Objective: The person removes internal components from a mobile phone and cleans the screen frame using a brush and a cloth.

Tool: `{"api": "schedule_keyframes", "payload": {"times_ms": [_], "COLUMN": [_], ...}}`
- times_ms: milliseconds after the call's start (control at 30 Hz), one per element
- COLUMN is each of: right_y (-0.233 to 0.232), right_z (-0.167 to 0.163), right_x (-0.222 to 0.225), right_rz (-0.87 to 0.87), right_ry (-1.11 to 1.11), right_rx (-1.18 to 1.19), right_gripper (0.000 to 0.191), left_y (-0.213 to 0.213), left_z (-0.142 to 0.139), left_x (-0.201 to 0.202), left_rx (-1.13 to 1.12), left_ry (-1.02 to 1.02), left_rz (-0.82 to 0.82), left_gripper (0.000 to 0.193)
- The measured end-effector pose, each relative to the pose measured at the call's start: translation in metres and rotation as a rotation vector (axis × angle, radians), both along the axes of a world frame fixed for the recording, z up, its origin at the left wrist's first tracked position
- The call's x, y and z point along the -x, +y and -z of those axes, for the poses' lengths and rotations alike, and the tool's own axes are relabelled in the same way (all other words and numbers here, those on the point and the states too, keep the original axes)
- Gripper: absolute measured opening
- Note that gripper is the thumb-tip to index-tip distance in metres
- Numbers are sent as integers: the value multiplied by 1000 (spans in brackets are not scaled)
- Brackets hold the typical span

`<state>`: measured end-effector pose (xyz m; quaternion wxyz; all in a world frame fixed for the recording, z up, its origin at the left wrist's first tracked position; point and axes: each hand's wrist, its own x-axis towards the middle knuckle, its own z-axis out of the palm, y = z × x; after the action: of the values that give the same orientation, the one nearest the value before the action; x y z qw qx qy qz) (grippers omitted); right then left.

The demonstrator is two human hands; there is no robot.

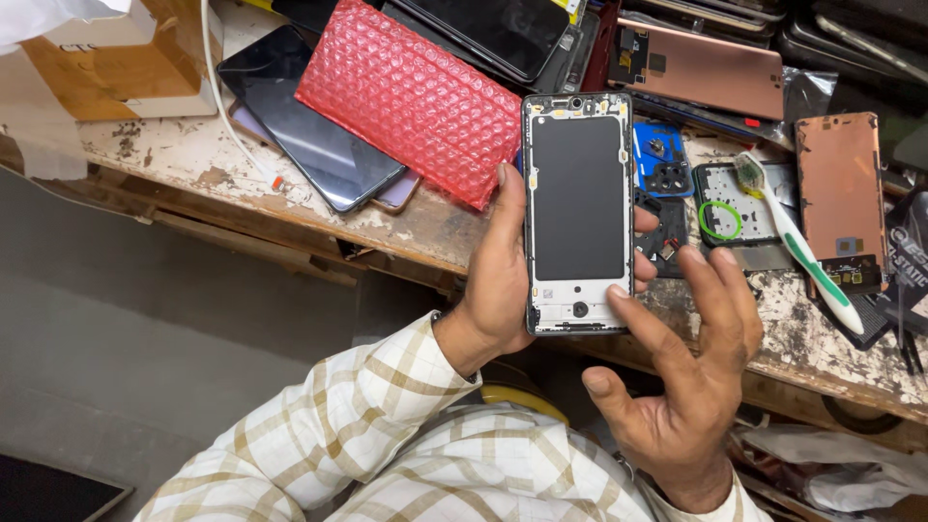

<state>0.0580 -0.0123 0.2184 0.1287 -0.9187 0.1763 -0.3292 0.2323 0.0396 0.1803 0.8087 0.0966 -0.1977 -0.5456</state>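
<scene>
Looked like the inspection step: left hand [503, 280] had its fingers clamped round an opened black-and-white phone frame with bare dark middle panel [578, 213], held upright above the worn wooden surface [193, 155]. Right hand [686, 367], fingers spread, one fingertip touching its lower edge around 5 o'clock. Red bubble-wrap pouch [411, 101] lay at 10 o'clock. Next move probably needs careful fingertip pressure.
</scene>
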Motion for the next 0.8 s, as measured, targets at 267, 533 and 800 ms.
{"api": "schedule_keyframes", "payload": {"times_ms": [267, 533, 800], "right_y": [1, 6, 7], "right_z": [-4, -1, 3], "right_x": [-7, 2, 5], "right_rz": [-43, -140, -63], "right_ry": [22, 21, -1], "right_rx": [33, 49, 69], "right_gripper": [55, 42, 44], "left_y": [0, 1, 1], "left_z": [-1, -1, -1], "left_x": [-2, 0, -1], "left_rx": [49, 14, -10], "left_ry": [50, 18, 4], "left_rz": [5, -22, -29], "left_gripper": [82, 81, 82]}}
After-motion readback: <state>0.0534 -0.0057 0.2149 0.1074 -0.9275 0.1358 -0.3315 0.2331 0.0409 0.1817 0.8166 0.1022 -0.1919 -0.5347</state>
